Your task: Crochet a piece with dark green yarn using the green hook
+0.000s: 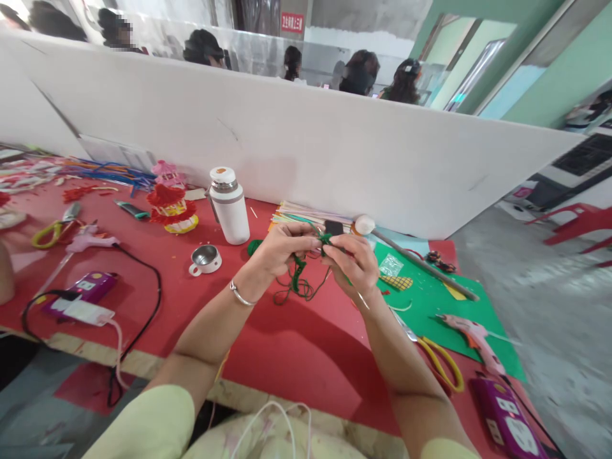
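Green pipe cleaner [299, 277] is pinched between both my hands above the red tabletop [287, 357]: my left hand [282, 248] closes thumb and fingers on its upper end, my right hand [351, 264] grips it just beside, fingers curled tight. Its loose coils dangle below. Behind stand a white thermos [229, 205] and steel cup [204, 259]; yellow-handled scissors [442, 366] and a pink glue gun [473, 338] lie right.

One head-worn view looks forward and down from close above the red table [157, 306], tilted clockwise. It faces the white partition [296, 134] just behind the table, with other workers' heads beyond it.
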Available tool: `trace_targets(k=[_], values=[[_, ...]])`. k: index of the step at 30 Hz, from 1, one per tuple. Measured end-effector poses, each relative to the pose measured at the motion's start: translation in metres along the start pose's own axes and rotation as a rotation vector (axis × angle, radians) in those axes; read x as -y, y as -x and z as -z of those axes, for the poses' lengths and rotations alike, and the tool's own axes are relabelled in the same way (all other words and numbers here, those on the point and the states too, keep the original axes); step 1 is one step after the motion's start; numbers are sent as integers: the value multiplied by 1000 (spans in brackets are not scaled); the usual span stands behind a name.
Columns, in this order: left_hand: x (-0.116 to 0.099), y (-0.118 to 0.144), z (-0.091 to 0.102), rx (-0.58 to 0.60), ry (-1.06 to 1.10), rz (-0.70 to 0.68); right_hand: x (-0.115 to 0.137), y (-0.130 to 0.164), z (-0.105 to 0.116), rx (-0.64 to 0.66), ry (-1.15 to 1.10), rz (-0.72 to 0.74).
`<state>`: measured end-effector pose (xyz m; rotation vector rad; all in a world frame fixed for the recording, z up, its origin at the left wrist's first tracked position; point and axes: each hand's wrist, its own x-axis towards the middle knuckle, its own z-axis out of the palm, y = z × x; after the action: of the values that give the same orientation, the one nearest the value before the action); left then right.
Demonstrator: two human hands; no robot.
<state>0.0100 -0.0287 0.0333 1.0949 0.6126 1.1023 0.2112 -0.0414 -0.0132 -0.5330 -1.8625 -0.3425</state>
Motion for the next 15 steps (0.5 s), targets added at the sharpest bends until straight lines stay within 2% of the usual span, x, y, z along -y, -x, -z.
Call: trace_targets(k=[2, 4, 6, 9, 12, 15], values=[[-1, -1, 6, 98, 8, 67, -1, -4, 5, 38, -115, -9], [-1, -4, 15, 152, -42, 95, -1, -12, 13, 156, -275, -61], [-2, -7, 23, 141, -141, 68, 0, -20, 22, 271, -371, -143], [-3, -9, 31, 110, -304, 10, 1, -28, 32, 359, -443, -279], [-4, -8, 32, 156, -352, 29, -2, -26, 34, 355, -622, -446], [0, -7, 28, 218, -253, 111, -5, -14, 21, 261, -929, -639]])
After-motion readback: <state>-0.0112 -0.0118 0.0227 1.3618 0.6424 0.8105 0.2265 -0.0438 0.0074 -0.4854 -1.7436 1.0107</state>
